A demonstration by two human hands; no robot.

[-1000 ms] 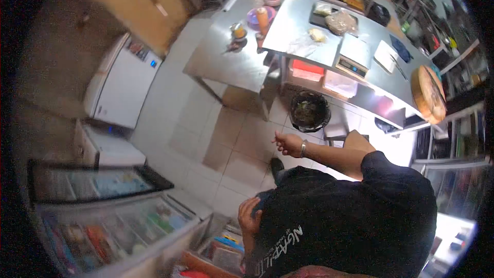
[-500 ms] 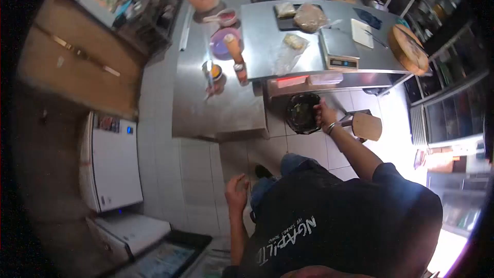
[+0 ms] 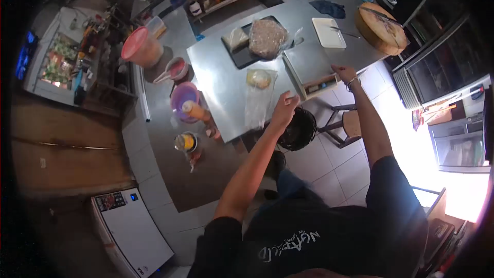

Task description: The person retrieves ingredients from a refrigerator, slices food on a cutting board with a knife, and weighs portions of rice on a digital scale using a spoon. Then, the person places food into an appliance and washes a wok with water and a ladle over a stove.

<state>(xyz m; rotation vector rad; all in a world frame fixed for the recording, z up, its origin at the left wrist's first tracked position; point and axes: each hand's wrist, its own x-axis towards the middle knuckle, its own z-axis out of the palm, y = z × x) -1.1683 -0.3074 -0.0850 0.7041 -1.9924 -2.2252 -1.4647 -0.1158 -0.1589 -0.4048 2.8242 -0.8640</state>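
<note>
My left hand [image 3: 286, 107] is over the front edge of the steel table, its fingers curled, with nothing visible in it. My right hand [image 3: 345, 73] is beside the right front corner of the digital scale [image 3: 310, 66]; its fingers are partly bent and I cannot make out any hold. Left of the scale lies a clear plastic bag [image 3: 257, 100] with a pale yellowish lump [image 3: 259, 78]. Behind, a black tray [image 3: 244, 59] bears a large wrapped brownish bundle [image 3: 267, 38] and a smaller pale packet [image 3: 236, 38].
A white tray [image 3: 329, 33] and round wooden chopping block [image 3: 381, 28] stand at the right. On the left counter are a pink-lidded tub [image 3: 143, 48], purple bowl [image 3: 181, 98] and orange bottle [image 3: 196, 110]. Below are a black-lined bin [image 3: 299, 129] and wooden-topped stool [image 3: 352, 123].
My view has turned toward the steel table and come closer to it. Both hands have risen from lower down to the table's front edge, near the scale.
</note>
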